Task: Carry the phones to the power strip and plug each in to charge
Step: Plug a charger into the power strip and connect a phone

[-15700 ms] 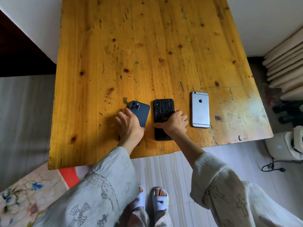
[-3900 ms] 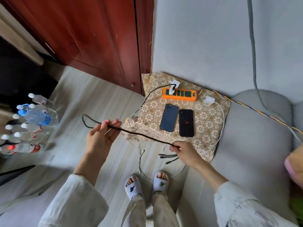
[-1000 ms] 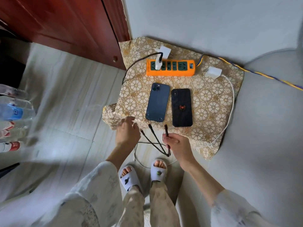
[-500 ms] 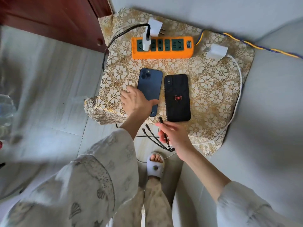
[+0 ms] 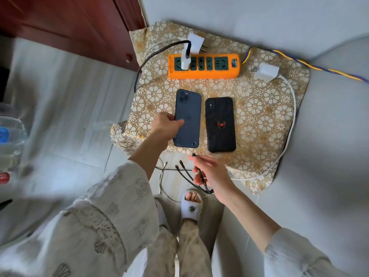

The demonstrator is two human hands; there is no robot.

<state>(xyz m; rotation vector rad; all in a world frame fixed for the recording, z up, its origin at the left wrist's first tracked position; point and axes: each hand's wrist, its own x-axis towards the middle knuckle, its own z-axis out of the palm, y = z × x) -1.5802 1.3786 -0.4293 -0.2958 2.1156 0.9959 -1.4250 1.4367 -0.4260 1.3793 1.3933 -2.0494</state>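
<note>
A dark blue phone [image 5: 188,118] and a black phone with a red spider [image 5: 220,124] lie face down, side by side, on a gold flower-patterned cloth [image 5: 259,116]. Behind them sits an orange power strip [image 5: 203,66] with a white charger [image 5: 185,58] plugged into its left socket. My left hand [image 5: 166,124] grips the blue phone's left edge. My right hand [image 5: 209,172] holds a black multi-head charging cable [image 5: 199,174], one plug tip pointing toward the blue phone's bottom edge.
A loose white charger [image 5: 266,71] with a white cable [image 5: 289,124] lies right of the strip. A red-brown wooden door [image 5: 69,23] stands at the upper left. Water bottles [image 5: 10,132] sit on the floor at the left. Grey upholstery [image 5: 329,156] borders the right.
My left hand shifted from lying over the blue phone's lower end to gripping its left edge. My right hand stays just below the phones, still holding the cable.
</note>
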